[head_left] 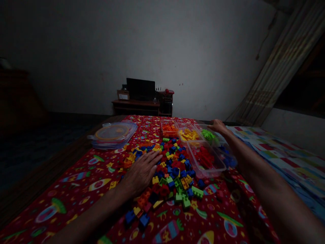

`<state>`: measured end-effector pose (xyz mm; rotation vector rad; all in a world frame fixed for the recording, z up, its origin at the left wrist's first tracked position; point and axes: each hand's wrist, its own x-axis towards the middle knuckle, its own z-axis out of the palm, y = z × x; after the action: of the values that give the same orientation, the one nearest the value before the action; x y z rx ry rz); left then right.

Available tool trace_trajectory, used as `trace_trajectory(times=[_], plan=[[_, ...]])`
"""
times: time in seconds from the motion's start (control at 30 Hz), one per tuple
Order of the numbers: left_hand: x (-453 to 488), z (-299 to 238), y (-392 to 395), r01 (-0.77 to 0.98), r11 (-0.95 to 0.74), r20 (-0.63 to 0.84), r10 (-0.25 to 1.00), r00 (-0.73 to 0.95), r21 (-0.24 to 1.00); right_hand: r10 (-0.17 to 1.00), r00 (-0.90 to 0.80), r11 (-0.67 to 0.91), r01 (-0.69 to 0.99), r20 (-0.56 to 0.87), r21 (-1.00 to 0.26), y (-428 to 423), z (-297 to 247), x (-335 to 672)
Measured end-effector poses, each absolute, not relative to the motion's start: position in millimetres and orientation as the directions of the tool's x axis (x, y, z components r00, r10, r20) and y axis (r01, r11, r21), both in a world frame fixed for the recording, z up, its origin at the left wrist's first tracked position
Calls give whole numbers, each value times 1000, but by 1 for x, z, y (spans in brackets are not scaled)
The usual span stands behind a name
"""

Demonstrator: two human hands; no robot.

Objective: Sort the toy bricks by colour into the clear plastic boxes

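My left hand (143, 171) lies palm down on a heap of mixed toy building bricks (175, 166), its fingers stretched out. The bricks are red, blue, yellow, orange and green. My right hand (217, 125) reaches out to the far edge of the clear box with light green bricks (208, 135); its fingers look curled, and what they hold, if anything, is too dark to see. Beside that box stand clear boxes of orange bricks (169, 129), yellow bricks (188, 134) and red bricks (205, 157). Blue bricks (226, 156) sit in another box, partly behind my right forearm.
Stacked clear lids (113, 134) lie on the left of the red patterned cloth (101, 184). To the right is a checkered bedspread (284, 145). Against the back wall, a dark screen (141, 89) stands on a desk (135, 105). A curtain (276, 64) hangs at right.
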<state>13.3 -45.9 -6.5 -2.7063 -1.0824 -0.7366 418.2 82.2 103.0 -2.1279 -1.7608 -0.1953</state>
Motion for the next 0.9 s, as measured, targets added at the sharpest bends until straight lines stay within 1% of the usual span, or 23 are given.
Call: trace_trajectory(times=[0.07,0.1,0.2,0.3,0.4,0.5,0.63,0.67,0.73,0.83,0.9], plan=[[14,-5,-47,684,-728,479,621,620,59,934,163,-101,974,318,-203,78,109,398],[14,-5,-47,686,-725,475,626,619,61,948,114,-49,975,298,-218,75,111,384],[15,-3,-48,692,-719,463,637,616,69,959,-137,208,934,247,-290,63,110,334],[16,-3,-48,691,-719,457,642,616,80,893,-403,446,850,199,-280,51,99,280],[16,-4,-48,682,-725,482,635,604,100,789,-589,614,750,174,-244,45,85,233],[16,-5,-49,675,-728,527,622,579,117,765,-632,642,733,126,-225,46,74,201],[17,0,-52,675,-728,519,625,584,117,774,-629,604,768,-74,-213,51,64,185],[18,2,-53,678,-727,509,628,589,112,768,-632,605,769,-102,-209,52,63,185],[19,6,-55,678,-729,495,627,601,100,760,-642,611,758,-101,-226,51,63,189],[18,8,-53,666,-740,493,615,616,91,758,-650,611,737,-53,-289,47,67,201],[16,9,-50,656,-748,491,610,622,99,767,-639,590,737,-58,-329,45,72,209]])
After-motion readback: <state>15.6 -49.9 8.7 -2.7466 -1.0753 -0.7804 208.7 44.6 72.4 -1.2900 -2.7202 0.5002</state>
